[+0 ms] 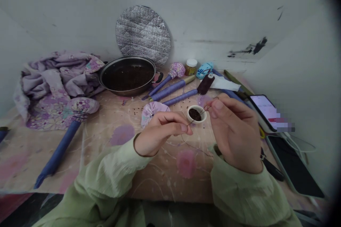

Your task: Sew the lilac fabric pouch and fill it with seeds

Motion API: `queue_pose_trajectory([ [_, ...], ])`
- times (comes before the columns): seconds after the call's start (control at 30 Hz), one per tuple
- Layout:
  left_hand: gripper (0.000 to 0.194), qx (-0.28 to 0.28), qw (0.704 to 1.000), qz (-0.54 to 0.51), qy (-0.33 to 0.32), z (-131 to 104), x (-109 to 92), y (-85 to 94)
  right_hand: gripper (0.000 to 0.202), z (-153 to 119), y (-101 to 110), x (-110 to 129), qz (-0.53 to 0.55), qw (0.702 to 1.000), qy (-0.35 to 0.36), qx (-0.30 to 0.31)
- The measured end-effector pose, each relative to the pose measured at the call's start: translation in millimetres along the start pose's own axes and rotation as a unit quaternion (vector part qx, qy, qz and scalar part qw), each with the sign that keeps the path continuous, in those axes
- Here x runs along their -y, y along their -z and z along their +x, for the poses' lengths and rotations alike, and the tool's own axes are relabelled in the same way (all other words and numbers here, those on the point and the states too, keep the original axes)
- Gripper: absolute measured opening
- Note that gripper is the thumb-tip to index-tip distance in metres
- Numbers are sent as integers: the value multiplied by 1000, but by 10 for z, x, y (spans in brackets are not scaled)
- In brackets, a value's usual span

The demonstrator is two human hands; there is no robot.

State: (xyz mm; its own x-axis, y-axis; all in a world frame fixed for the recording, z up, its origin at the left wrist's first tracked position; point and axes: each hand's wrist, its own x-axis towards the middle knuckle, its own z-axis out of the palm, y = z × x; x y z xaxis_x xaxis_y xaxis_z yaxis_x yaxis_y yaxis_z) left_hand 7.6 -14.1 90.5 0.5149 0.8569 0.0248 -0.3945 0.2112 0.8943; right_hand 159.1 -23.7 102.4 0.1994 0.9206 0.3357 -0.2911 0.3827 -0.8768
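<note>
My left hand (163, 127) pinches a thin dark thread (190, 122) between thumb and fingers. Across from it, my right hand (236, 129) is closed on the same thread, with the fingertips pressed together and raised slightly higher. A needle cannot be made out. Part of the thread hangs loose below my left hand. Just behind the fingers stands a small white cup (189, 115) of dark grains. Partly covered by my left hand lies a gathered lilac fabric pouch (152, 110). A dark thread spool (206, 85) rests farther back.
A black pan (114, 92) with dark contents stands behind, near crumpled purple cloth (50, 88). Purple-wrapped sticks (169, 89) and a lidded jar (191, 67) lie or stand at the back. To the right are a lit phone (262, 110) and a dark phone (293, 165).
</note>
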Motion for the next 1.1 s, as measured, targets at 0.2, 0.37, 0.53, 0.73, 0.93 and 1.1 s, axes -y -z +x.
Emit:
queue_pose_trajectory([
  [0.2,10,-10,999,31,-23,-3,-20,10,11,-20,48,1,-66,997,48,-8],
  [0.37,10,-44,998,41,-22,-10,-29,-14,11,-33,49,6,-80,996,43,-1],
  [0.53,15,-52,998,15,14,-10,-40,-25,11,-31,5,-28,-58,997,39,-13],
  [0.73,29,4,994,-25,105,-55,-41,-41,12,-94,-6,-116,-105,988,114,28],
  [0.93,25,-63,988,-118,76,-36,-39,-53,10,-153,-25,-174,-120,988,75,56],
  [1.1,21,-113,985,-132,23,-26,-49,-48,8,-165,-49,-195,-127,989,43,68],
])
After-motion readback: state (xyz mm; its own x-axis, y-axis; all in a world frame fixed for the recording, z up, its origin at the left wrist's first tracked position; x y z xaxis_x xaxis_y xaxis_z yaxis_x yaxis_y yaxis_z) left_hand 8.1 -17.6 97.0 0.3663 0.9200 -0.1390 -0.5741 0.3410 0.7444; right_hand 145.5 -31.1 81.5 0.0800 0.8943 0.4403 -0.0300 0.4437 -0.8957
